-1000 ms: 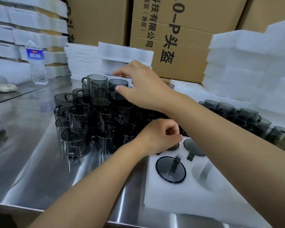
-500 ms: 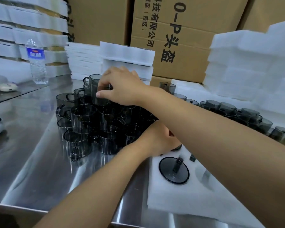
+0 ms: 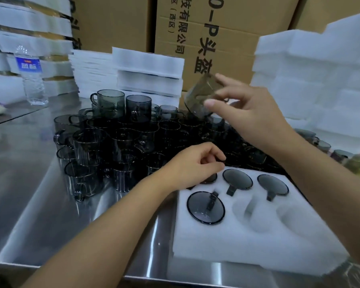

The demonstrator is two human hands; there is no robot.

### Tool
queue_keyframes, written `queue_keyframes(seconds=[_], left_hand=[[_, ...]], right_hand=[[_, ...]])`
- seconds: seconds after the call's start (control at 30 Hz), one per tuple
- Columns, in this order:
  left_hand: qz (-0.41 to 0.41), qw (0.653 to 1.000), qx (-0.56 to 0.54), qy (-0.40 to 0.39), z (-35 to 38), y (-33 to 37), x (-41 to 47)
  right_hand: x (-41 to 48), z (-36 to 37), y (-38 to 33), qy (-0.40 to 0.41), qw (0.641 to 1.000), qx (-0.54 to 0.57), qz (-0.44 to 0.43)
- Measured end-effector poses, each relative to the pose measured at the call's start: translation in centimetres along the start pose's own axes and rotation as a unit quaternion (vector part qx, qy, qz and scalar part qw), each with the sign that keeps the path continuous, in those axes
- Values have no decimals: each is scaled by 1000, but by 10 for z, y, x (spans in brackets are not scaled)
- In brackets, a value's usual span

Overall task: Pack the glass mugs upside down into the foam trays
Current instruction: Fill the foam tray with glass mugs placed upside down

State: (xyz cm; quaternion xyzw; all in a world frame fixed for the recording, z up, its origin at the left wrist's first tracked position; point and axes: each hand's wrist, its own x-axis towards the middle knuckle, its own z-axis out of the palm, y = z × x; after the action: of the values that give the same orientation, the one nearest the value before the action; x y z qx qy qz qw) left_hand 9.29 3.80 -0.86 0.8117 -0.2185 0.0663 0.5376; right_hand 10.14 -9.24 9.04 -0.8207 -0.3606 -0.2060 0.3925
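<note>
Head camera looks down on a steel table point(image 3: 29, 183) where the right hand point(image 3: 249, 115) grips a smoky glass mug point(image 3: 202, 94) in the air, thumb on its near wall and fingers round the far side. The mug is tilted, its long axis leaning from lower left to upper right; blur hides which end is the mouth. It hangs above the far part of a cluster of upright mugs point(image 3: 116, 142), mouths up, some stacked. Just right of the cluster lies a white foam tray point(image 3: 247, 246). Three packed mugs point(image 3: 205, 206) sit in it upside down, axes vertical, flat bases up, handles in side slots; two near pockets point(image 3: 245, 210) hold nothing. The left hand point(image 3: 193, 165) is curled over the tray's far-left corner, above a fourth dark base; whether it pinches anything cannot be told.
</note>
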Motion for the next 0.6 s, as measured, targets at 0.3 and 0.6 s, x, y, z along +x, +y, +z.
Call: queue_keyframes(seconds=[0.3,0.6], left_hand=[[9,998,-69,4,-2,-10,6],[11,995,-100,-22,-4,-7,2]], right_hand=[[-59,16,43,129,991,-17,21],[-64,20,49,92,995,16,32]])
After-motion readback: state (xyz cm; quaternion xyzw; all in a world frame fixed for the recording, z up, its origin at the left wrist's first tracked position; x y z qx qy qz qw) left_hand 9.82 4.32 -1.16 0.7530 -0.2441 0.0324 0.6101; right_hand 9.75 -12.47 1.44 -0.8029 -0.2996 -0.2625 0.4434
